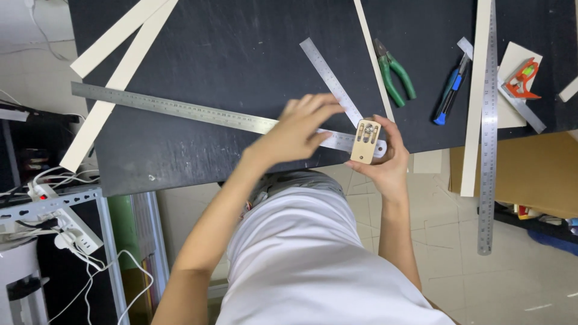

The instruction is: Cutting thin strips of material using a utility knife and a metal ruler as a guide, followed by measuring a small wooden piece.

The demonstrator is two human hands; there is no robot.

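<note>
My right hand [385, 159] holds a small light wooden block [365, 141] with slots and metal bits in its face, at the front edge of the black table [229, 54]. My left hand [298, 129] rests with spread fingers on the long steel ruler [174, 108] that runs across the table, just left of the block. A shorter steel ruler [330, 75] lies slanted behind my left hand, its lower end near the block.
Pale wooden strips [117, 54] lie at the back left, another thin strip [373, 57] beside green-handled pliers [394, 72]. A blue-handled knife [450, 90], a long strip with a steel ruler [487, 120] and a red square tool [521, 78] lie right. Power strips and cables [66, 229] sit lower left.
</note>
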